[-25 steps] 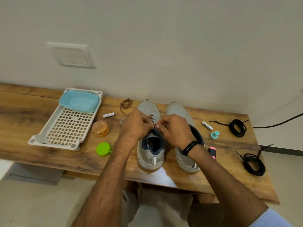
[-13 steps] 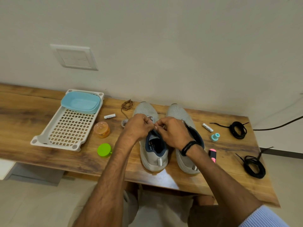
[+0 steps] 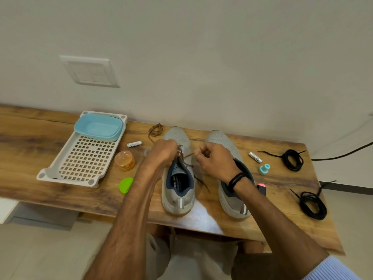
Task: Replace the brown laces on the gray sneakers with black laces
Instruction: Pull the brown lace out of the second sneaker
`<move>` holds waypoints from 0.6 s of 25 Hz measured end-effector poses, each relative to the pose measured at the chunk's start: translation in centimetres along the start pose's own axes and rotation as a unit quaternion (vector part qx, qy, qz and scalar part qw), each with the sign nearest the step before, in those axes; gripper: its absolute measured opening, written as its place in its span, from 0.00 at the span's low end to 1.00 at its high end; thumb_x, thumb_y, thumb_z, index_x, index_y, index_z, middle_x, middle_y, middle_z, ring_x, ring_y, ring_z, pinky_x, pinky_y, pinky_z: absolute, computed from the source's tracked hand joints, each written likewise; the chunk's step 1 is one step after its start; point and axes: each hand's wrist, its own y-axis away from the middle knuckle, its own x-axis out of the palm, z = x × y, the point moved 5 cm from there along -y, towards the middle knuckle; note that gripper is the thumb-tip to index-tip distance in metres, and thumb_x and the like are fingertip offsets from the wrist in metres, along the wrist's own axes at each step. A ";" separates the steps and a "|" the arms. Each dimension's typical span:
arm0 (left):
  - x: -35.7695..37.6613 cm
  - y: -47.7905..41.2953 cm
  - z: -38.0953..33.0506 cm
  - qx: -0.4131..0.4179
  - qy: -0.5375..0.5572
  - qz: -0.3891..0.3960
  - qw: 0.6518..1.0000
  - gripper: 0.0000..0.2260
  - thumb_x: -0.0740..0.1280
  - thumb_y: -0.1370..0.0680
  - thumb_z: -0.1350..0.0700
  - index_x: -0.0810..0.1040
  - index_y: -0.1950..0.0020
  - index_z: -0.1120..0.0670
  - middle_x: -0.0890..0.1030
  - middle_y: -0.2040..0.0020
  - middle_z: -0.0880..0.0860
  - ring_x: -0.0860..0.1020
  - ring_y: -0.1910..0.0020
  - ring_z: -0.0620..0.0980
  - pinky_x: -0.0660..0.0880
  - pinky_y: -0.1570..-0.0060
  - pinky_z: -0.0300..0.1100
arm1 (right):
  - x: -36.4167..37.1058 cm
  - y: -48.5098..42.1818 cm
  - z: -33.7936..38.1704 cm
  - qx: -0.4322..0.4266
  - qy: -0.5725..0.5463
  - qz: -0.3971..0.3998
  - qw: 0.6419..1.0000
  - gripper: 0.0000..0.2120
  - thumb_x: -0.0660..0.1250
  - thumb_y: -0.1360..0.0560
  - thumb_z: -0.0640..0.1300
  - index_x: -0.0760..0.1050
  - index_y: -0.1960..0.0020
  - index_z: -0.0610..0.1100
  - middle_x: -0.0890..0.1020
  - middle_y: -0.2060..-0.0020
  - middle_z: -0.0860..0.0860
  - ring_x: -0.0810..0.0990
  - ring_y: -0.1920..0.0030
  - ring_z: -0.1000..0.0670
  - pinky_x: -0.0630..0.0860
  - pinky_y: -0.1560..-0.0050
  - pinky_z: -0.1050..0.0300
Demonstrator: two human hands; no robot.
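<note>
left hand (image 3: pixel 163 152): fingers curled | right hand (image 3: pixel 214 161): thumb-finger pinch | forearms: extended forward

Knit-mesh gray sneakers (image 3: pixel 177 138) on a glossy wood-grain table (image 3: pixel 282 190).

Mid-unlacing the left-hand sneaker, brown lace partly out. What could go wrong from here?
1. The right hand pulls the brown lace sideways; it may bind in an eyelet and drag the sneaker, whose heel sits near the front edge of the table.
2. The nearer black lace coil lies close to that edge, beside the right forearm; a sweep could knock it off.
</note>
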 end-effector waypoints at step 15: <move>-5.2 2.7 -1.9 0.205 0.269 -0.315 0.887 0.17 0.64 0.25 0.60 0.68 0.37 0.50 0.77 0.51 0.54 0.77 0.56 0.50 0.77 0.52 0.51 | 1.2 0.7 1.7 -0.047 0.052 0.005 0.998 0.16 0.69 0.28 0.63 0.76 0.48 0.53 0.79 0.56 0.58 0.78 0.54 0.56 0.79 0.54 0.55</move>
